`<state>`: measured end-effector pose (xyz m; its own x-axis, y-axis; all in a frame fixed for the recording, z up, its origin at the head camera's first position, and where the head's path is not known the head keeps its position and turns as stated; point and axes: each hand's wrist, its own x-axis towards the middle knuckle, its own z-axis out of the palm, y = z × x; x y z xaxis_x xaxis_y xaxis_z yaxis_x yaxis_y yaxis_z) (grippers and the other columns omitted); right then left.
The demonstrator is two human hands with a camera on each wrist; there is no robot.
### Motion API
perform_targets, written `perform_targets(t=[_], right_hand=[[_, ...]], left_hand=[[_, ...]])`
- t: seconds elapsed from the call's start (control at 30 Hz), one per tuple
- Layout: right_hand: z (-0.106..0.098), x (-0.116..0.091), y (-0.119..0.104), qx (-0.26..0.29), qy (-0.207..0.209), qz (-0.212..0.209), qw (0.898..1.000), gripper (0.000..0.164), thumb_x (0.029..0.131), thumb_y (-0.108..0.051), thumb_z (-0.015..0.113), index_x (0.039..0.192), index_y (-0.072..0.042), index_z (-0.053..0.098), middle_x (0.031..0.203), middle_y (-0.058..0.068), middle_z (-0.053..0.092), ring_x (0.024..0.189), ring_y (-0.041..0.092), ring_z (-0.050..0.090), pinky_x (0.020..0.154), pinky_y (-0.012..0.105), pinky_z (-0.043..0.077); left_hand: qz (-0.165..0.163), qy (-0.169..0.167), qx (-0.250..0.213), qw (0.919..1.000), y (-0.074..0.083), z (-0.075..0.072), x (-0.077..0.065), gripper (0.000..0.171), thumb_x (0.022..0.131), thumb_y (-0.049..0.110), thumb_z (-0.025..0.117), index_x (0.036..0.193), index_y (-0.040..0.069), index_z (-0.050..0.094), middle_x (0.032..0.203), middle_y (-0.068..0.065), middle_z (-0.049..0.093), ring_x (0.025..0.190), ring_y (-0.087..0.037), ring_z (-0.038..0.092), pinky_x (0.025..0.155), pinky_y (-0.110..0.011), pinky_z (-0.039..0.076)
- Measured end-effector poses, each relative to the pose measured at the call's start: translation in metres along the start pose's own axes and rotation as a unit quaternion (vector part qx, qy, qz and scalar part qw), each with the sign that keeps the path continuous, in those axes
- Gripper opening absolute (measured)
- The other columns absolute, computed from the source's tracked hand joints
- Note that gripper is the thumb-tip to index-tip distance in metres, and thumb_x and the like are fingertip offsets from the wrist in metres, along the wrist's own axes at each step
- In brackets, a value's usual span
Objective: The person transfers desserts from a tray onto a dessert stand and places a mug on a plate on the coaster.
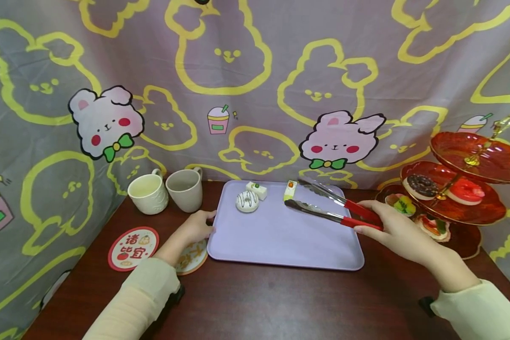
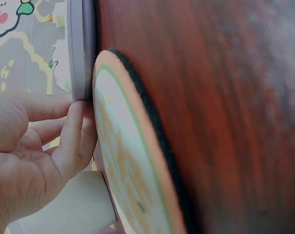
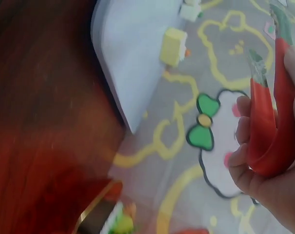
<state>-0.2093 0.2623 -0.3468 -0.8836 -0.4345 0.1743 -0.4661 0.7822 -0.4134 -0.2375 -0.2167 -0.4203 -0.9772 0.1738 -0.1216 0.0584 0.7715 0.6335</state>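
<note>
Dark desk [image 1: 272,302], bunny-print curtain [image 1: 255,111] behind — left grip [image 1: 195,227] pinching the lilac tray [image 1: 280,241] by its rim, right grip [image 1: 397,229] holding red-handled tongs [image 1: 349,221].

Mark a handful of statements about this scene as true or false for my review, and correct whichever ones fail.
1. Two mugs stand to the left of the tray. True.
2. The left hand grips one of the mugs. False: its fingers hold the tray's left edge.
3. The right hand holds the red-handled tongs. True.
4. The stand carries two donuts on its top tier. False: the dark donut and the red donut sit on its middle tier.
5. The white donut lies on the tray. True.
</note>
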Motion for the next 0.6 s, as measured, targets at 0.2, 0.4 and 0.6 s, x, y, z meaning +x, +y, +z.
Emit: perform_targets(t=[0.2, 0.4, 0.6], right_hand=[[0.025, 0.023, -0.006, 0.001, -0.031, -0.014, 0.999, 0.076, 0.092, -0.04, 0.076, 0.147, 0.004, 0.048, 0.137, 0.027, 0.055, 0.12, 0.042, 0.053, 0.102, 0.064, 0.042], [0.044, 0.051, -0.015, -0.014, -0.062, -0.042, 0.997, 0.069, 0.094, -0.042, 0.073, 0.142, 0.003, 0.055, 0.13, 0.022, 0.06, 0.113, 0.036, 0.057, 0.098, 0.057, 0.047], [0.059, 0.075, -0.021, -0.017, -0.07, -0.069, 0.995, 0.059, 0.091, -0.036, 0.078, 0.131, 0.004, 0.06, 0.116, 0.014, 0.066, 0.101, 0.029, 0.06, 0.093, 0.051, 0.05]], left_hand=[[-0.002, -0.002, -0.011, 0.9999, -0.001, 0.0, 0.001, 0.059, 0.087, -0.006, 0.063, 0.144, -0.012, 0.048, 0.113, -0.027, 0.067, 0.069, -0.019, 0.065, 0.064, -0.028, 0.052], [-0.006, -0.008, -0.019, 0.9998, -0.002, 0.0, 0.002, 0.059, 0.088, -0.007, 0.063, 0.145, -0.012, 0.047, 0.114, -0.026, 0.067, 0.068, -0.019, 0.064, 0.064, -0.028, 0.053], [-0.006, -0.005, -0.012, 0.9999, -0.001, 0.001, 0.001, 0.059, 0.088, -0.007, 0.063, 0.145, -0.012, 0.047, 0.118, -0.028, 0.066, 0.069, -0.019, 0.065, 0.065, -0.029, 0.054]])
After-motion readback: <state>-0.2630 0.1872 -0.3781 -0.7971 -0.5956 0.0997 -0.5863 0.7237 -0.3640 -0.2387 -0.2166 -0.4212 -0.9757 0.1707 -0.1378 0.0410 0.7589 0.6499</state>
